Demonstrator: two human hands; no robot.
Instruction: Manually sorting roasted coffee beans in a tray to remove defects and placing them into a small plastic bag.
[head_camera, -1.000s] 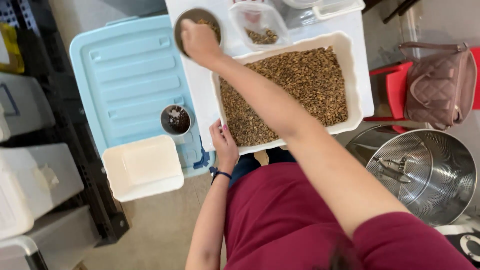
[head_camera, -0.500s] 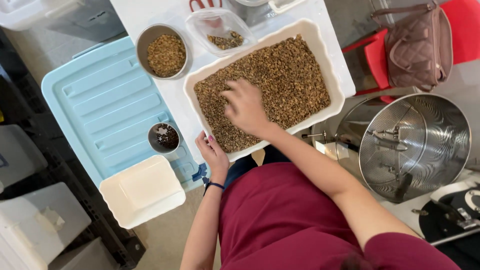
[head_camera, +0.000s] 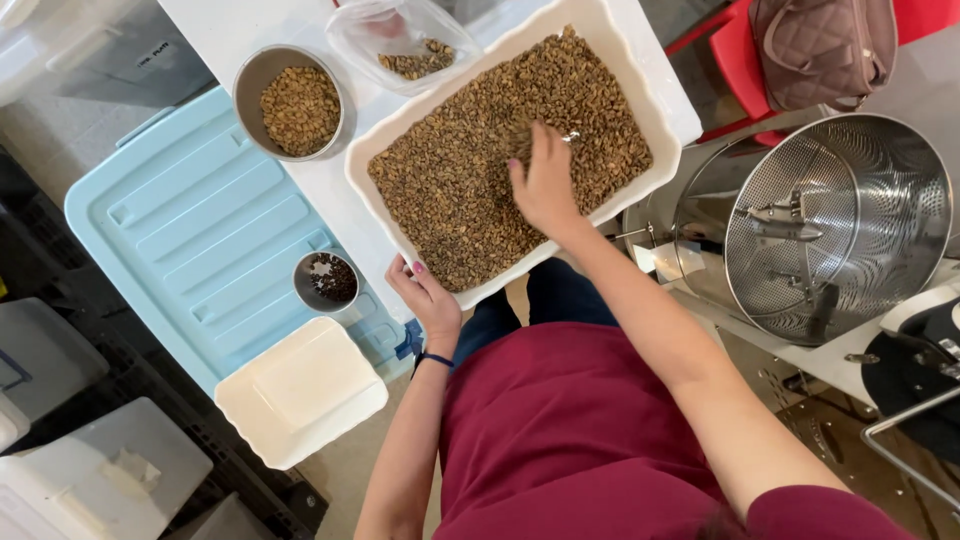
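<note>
Beans (head_camera: 470, 170), brownish-green and unroasted by the look of them, fill a white rectangular tray (head_camera: 640, 75) on a white table (head_camera: 250, 25). The right hand (head_camera: 545, 180) lies palm-down in the beans near the tray's middle, fingers loosely spread; whether it has hold of any cannot be told. The left hand (head_camera: 425, 298) grips the tray's near rim, thumb on top. Beyond the tray sit a round steel bowl (head_camera: 245, 85) of beans and a clear plastic bag (head_camera: 400, 45) (a few beans inside). Left of the table lies a pale blue bin lid (head_camera: 190, 230) bearing a small steel cup (head_camera: 325, 282) of dark bits and a white square container (head_camera: 300, 392). To the right stands a perforated steel drum (head_camera: 850, 220), with a quilted taupe handbag (head_camera: 820, 50) on a red chair (head_camera: 735, 65).
</note>
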